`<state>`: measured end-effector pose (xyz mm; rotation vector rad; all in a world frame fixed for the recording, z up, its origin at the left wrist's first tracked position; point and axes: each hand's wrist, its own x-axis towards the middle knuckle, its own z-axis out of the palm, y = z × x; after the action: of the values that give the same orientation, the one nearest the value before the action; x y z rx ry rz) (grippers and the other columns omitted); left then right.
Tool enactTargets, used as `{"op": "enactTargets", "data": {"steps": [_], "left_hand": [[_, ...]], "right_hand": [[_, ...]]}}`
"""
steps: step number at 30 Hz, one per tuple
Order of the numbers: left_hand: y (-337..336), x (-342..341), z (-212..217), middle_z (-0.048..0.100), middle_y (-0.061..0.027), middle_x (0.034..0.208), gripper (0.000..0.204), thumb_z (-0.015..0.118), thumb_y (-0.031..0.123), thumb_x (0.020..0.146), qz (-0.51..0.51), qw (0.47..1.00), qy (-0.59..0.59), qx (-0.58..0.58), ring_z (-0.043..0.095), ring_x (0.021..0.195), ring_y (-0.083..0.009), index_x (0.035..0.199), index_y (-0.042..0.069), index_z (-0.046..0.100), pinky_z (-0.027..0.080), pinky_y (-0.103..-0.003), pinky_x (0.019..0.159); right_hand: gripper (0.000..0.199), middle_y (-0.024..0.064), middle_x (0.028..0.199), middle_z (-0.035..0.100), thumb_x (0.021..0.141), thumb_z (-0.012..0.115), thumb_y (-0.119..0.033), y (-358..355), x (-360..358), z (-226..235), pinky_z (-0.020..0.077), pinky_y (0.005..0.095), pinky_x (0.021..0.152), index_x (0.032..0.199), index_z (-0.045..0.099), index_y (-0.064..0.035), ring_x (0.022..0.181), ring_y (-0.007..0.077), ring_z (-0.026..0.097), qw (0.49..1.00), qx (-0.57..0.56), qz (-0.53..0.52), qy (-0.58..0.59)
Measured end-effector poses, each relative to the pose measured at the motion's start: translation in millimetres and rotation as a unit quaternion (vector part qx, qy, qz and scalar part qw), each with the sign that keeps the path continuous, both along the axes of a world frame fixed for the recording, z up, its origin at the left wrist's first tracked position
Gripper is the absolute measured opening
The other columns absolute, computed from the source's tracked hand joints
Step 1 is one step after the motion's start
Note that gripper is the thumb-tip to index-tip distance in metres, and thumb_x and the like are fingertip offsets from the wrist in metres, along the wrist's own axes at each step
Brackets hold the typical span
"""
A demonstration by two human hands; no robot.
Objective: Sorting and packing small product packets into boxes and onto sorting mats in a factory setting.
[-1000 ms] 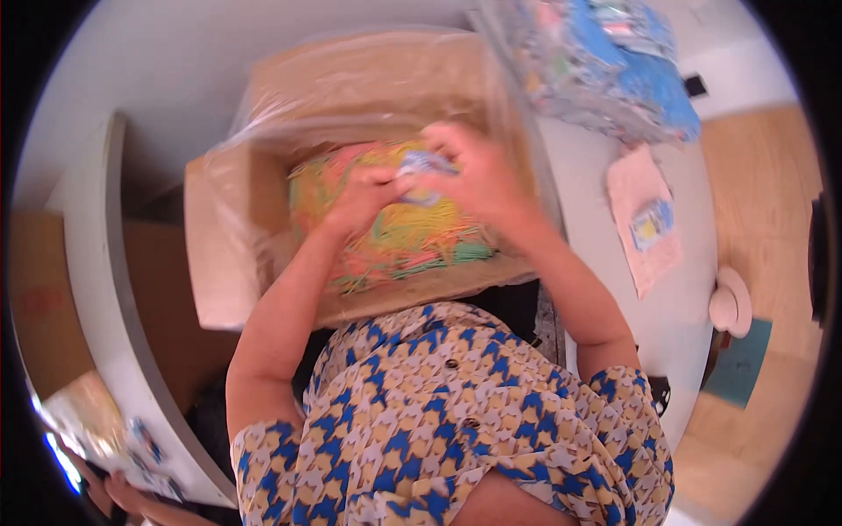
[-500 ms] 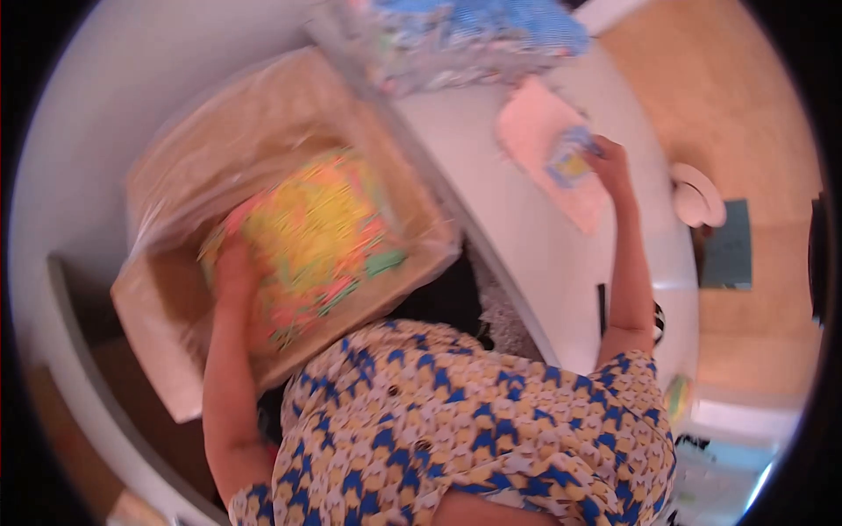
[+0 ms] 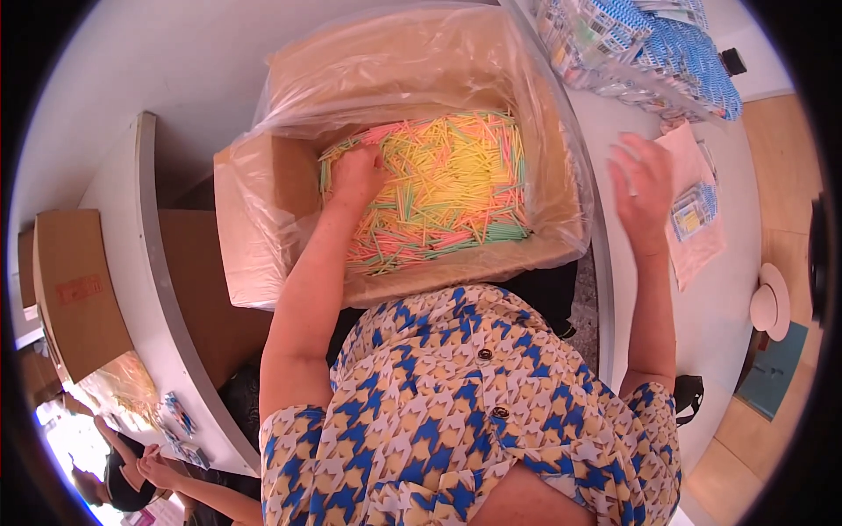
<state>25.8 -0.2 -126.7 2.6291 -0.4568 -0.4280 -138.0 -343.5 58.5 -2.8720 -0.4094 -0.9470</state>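
Left hand (image 3: 358,175) at eleven o'clock in the head view, fingers curled among coloured sticks (image 3: 456,175); whether any are gripped cannot be told. Sticks lie inside a plastic-lined carton (image 3: 395,74) at twelve o'clock. Right hand (image 3: 643,186) at two o'clock, fingers spread, blurred, near a packet (image 3: 695,211) on pink cloth (image 3: 699,260)

Yellow, pink, green sticks (image 3: 452,180), brown box (image 3: 296,188)

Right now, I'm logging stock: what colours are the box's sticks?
Yellow, pink and green sticks; head view.
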Motion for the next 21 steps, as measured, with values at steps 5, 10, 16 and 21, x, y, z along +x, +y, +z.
{"op": "enactTargets", "data": {"steps": [5,10,16,21], "left_hand": [[-4.9,-1.2,15.6,0.067,-0.0137,0.086,0.042,0.079,0.043,0.061,-0.083,0.987,0.122,0.059,0.065,0.08,-0.0289,0.08,0.006,0.07,0.051,-0.038,0.07],[-27.8,-30.2,43.9,0.068,-0.0144,0.093,0.062,0.072,0.064,0.064,-0.076,0.984,0.061,0.149,0.065,0.091,-0.0283,0.084,0.004,0.07,0.051,-0.039,0.077],[-11.5,-3.6,55.4,0.067,-0.0149,0.074,0.055,0.072,0.059,0.067,-0.002,0.996,0.014,0.094,0.066,0.074,-0.0289,0.075,0.004,0.07,0.051,-0.04,0.068],[6.7,8.1,54.1,0.065,-0.0123,0.066,0.044,0.072,0.05,0.071,0.102,0.987,-0.082,-0.092,0.065,0.064,-0.028,0.075,0.006,0.071,0.05,-0.038,0.063]], "right_hand": [[0.012,0.0098,0.09,0.064,0.075,0.067,-0.005,73.3,15.6,-33.1,0.0467,0.0368,0.074,0.086,0.064,-0.0042,0.082,0.0266,0.059,0.976,0.06,0.157,0.142],[0.011,0.0061,0.08,0.06,0.073,0.068,-0.012,106.9,23.8,-70.6,0.0468,0.0363,0.072,0.079,0.061,-0.0053,0.077,0.0232,0.058,0.943,0.021,0.2,0.267],[0.019,0.0057,0.095,0.059,0.076,0.064,-0.013,128.7,50.8,-90.2,0.0443,0.0352,0.077,0.094,0.061,-0.0077,0.093,0.0204,0.055,0.918,-0.039,0.218,0.329],[0.026,0.001,0.109,0.054,0.079,0.057,-0.019,173.2,85.6,-128.6,0.0382,0.039,0.089,0.104,0.059,-0.013,0.109,0.0177,0.046,0.884,-0.281,0.277,0.25]]}}
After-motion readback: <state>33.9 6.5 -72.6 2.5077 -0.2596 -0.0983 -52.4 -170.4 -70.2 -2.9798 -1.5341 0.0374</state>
